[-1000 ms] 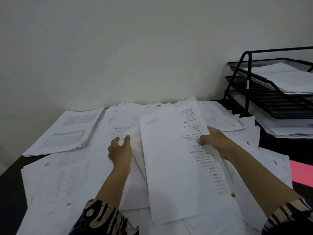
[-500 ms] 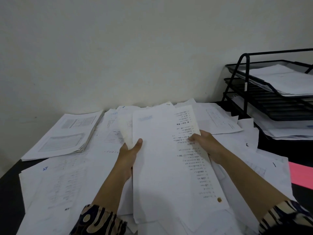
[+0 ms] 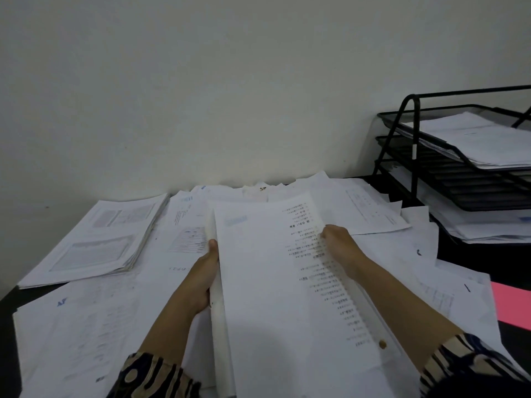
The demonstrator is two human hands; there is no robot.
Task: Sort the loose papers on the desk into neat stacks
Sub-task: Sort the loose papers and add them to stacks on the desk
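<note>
Papers (image 3: 86, 326) cover the desk (image 3: 474, 254); neat stack (image 3: 94, 239) at left, wire tray (image 3: 459, 179) upper right, pink sheet (image 3: 511, 305) at right edge. I see the left hand (image 3: 204, 280) and right hand (image 3: 339, 245) each gripping a side of the bundle (image 3: 273, 297) at centre. Since 0.5 s ago, the bundle's edges look squarer.

An office: paper-strewn desk (image 3: 465, 254), black letter trays (image 3: 459, 179).
</note>
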